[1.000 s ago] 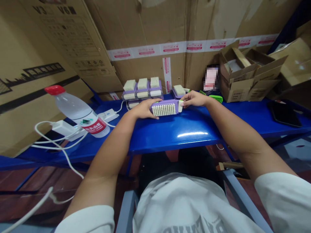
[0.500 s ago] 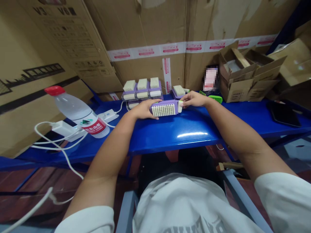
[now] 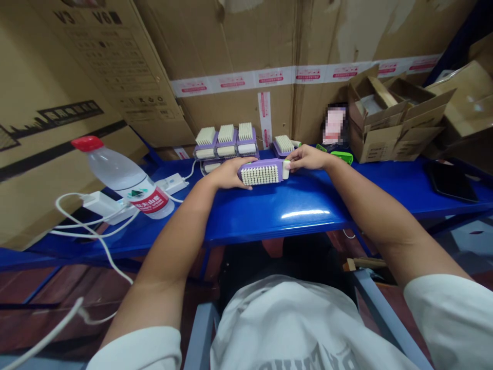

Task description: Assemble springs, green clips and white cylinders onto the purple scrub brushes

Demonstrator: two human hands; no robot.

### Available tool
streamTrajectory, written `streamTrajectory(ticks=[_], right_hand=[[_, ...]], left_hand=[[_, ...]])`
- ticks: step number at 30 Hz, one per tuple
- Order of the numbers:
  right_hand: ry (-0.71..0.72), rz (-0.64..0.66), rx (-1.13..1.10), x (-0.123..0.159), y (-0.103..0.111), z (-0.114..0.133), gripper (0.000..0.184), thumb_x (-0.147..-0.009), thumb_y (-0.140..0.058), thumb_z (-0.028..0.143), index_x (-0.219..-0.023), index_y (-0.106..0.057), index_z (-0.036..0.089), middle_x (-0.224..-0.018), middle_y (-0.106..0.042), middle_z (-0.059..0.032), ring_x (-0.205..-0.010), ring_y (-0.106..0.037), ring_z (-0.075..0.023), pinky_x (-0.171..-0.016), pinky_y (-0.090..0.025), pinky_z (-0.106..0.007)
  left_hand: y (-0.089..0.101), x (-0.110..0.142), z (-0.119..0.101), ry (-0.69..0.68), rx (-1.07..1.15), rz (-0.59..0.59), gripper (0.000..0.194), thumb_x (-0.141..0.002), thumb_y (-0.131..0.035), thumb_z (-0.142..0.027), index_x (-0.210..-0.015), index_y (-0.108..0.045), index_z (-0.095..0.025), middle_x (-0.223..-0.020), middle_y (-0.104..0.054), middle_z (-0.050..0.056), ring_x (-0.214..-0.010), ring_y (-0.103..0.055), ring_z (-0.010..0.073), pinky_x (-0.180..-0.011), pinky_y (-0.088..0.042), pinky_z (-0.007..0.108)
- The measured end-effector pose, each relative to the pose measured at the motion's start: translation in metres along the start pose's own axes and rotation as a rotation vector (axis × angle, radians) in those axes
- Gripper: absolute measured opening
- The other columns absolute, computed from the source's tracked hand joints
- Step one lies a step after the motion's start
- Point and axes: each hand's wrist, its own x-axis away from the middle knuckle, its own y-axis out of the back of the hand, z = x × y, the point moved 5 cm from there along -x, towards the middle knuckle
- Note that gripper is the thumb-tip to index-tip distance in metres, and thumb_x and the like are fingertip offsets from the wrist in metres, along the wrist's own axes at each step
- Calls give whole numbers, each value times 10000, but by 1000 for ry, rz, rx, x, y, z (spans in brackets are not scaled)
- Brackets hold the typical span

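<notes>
A purple brush [image 3: 260,174] with cream bristles lies on its side over the blue table, its bristle face toward me. My left hand [image 3: 230,173] is closed around its left end, thumb along the near edge. At the other end, my right hand [image 3: 307,157] pinches a small white piece [image 3: 285,170] with a bit of green at its top. That piece touches the end of the brush; whether it is fixed there I cannot tell. Behind my left hand, several similar brushes [image 3: 226,134] stand stacked, bristles up. One more brush [image 3: 284,144] sits just behind my right hand.
On the blue table [image 3: 246,218], a water bottle [image 3: 129,177] leans at left beside white cables and a power strip [image 3: 102,206]. At right are green pieces [image 3: 342,157], a blurred-out pink item [image 3: 334,125], an opened carton [image 3: 385,128] and a black tablet-like object [image 3: 450,180]. Cardboard walls the back.
</notes>
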Motion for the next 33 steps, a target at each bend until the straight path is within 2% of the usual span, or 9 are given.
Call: streamTrajectory(ticks=[9, 22, 33], right_hand=[[-4, 3, 10, -1, -1, 1, 411, -730, -1053, 358, -1019, -876, 126, -846, -828, -55, -734, -736, -146, -811, -666, -294], [-5, -3, 12, -1, 0, 0, 335, -755, -1039, 331, -999, -891, 155, -843, -824, -39, -736, -735, -138, -808, -667, -275], [-2, 6, 14, -1, 0, 1, 377, -722, -1056, 374, -984, -881, 167, -830, -830, -21, -734, -747, -128, -771, -666, -242]], left_hand=[[0, 0, -1, 1, 3, 6, 1064, -705, -1005, -479, -1639, -556, -240, -1643, -646, 138, -1503, -627, 365, -1301, -449, 500], [0, 0, -2, -2, -3, 7, 1063, -706, -1006, -480, -1640, -557, -243, -1622, -664, 132, -1492, -637, 359, -1288, -461, 487], [0, 0, -1, -1, 23, -2, 1058, -698, -1005, -465, -1639, -563, -269, -1626, -663, 124, -1497, -634, 368, -1294, -453, 513]])
